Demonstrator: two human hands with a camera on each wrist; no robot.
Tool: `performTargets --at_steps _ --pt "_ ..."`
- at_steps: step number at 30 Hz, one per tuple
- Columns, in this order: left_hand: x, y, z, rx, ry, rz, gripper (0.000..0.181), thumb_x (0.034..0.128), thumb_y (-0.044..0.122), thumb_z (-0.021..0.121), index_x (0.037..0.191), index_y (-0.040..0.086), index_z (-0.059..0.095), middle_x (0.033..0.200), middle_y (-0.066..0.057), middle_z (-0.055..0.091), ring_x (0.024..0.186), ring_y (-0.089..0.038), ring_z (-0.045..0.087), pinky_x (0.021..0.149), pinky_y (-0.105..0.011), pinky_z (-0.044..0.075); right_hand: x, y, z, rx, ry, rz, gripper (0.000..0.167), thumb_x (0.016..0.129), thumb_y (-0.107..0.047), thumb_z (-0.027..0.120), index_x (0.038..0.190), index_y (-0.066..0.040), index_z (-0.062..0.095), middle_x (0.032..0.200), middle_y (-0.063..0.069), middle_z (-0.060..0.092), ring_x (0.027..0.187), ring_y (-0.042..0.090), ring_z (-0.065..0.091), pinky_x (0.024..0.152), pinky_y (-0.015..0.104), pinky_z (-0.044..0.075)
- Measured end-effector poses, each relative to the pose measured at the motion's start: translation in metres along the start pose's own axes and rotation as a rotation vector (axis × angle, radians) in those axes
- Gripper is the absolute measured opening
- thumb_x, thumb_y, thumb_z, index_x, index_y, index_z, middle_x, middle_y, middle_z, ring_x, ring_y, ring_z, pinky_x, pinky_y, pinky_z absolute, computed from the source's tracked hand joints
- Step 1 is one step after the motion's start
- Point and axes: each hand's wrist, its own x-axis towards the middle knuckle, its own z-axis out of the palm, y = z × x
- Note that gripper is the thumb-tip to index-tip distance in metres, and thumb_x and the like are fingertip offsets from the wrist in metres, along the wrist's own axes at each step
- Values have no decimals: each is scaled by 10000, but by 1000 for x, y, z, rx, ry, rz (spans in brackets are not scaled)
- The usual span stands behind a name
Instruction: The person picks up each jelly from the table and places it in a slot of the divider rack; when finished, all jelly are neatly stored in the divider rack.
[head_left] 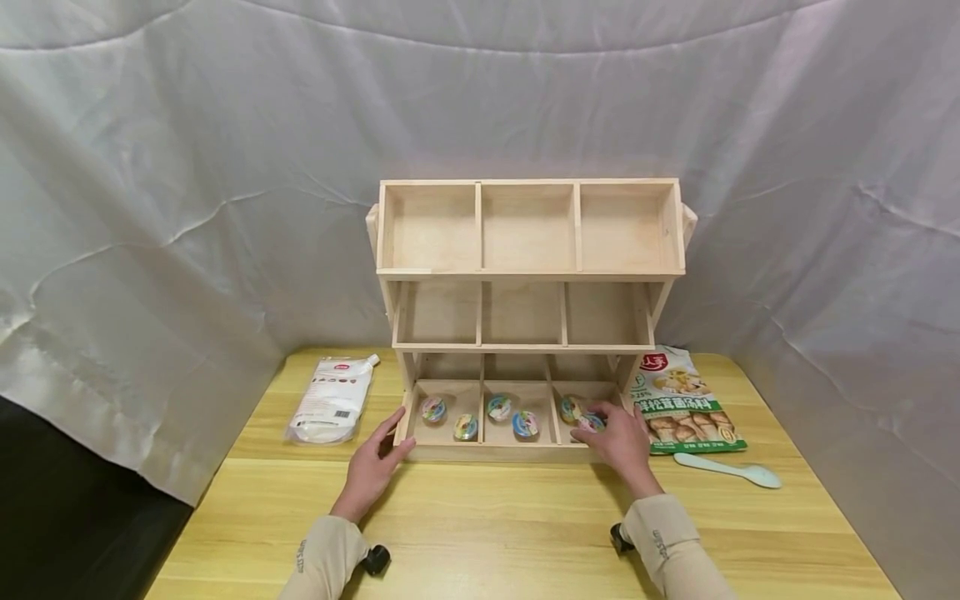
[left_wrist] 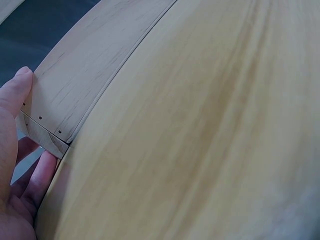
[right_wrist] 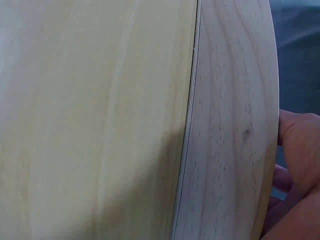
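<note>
A three-tier wooden shelf rack (head_left: pixel 531 277) stands on the table, each tier split into three compartments. My left hand (head_left: pixel 372 467) grips the front left corner of its bottom tier (left_wrist: pixel 75 85), thumb on the front face and fingers round the side. In the bottom right compartment, my right hand (head_left: pixel 619 435) pinches a small lidded jelly cup (head_left: pixel 590 422) between thumb and fingers. Another jelly cup (head_left: pixel 571 407) lies just left of it. Two jelly cups (head_left: pixel 433 408) sit in the left compartment and two jelly cups (head_left: pixel 526 425) in the middle one. The right wrist view hides the fingertips behind the front board (right_wrist: pixel 230 125).
Left of the rack lies a white spouted pouch (head_left: pixel 332 400). A green and white food bag (head_left: pixel 686 408) lies at the right, partly behind the rack, with a pale blue spoon (head_left: pixel 727 468) in front of it. Grey cloth (head_left: pixel 525 100) encloses the table (head_left: pixel 510 525).
</note>
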Motion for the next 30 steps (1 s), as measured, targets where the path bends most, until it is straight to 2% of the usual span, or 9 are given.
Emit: performTargets --at_steps 11,18,23,26,28,30 --pt "-1 0 -3 -15 -8 -10 641 969 452 720 1553 340 484 1493 -126 588 1311 -311 618 1001 -410 545 -1 -2 1 16 8 -5 590 811 -340 889 1268 -15 703 1201 231 734 1183 453 644 1261 594 92" --pt "-1 0 -4 -12 -8 -16 626 993 357 712 1567 301 469 1482 -178 587 1319 -334 611 1016 -424 534 -1 -1 2 32 15 -33 596 815 -335 887 1273 -3 699 1240 238 717 1216 456 622 1252 616 103" --pt "-6 8 -3 -19 -4 -33 625 1015 270 694 1587 223 447 1493 -222 563 1333 -379 590 1016 -437 527 -1 1 2 48 12 -52 579 829 -317 880 1272 8 697 1232 243 716 1220 458 614 1247 637 102" --pt "-8 12 -5 -22 -7 -41 625 1019 265 688 1591 218 440 1502 -219 555 1343 -382 582 1023 -448 522 0 0 1 51 3 -61 568 844 -314 869 1280 5 694 1260 247 703 1246 466 593 1241 648 116" --pt "-7 13 -6 -17 -12 -43 626 1017 292 689 1589 243 441 1501 -208 560 1344 -368 583 1029 -448 520 0 0 -1 57 -1 -65 556 851 -312 866 1286 -11 696 1276 243 696 1220 464 595 1195 654 232" --pt "-5 11 -8 -20 -28 -41 629 1011 341 691 1585 279 442 1508 -198 556 1348 -355 580 1039 -448 515 0 -1 -4 77 -8 -69 531 862 -296 859 1289 -25 697 1267 245 688 1159 451 602 1088 644 366"
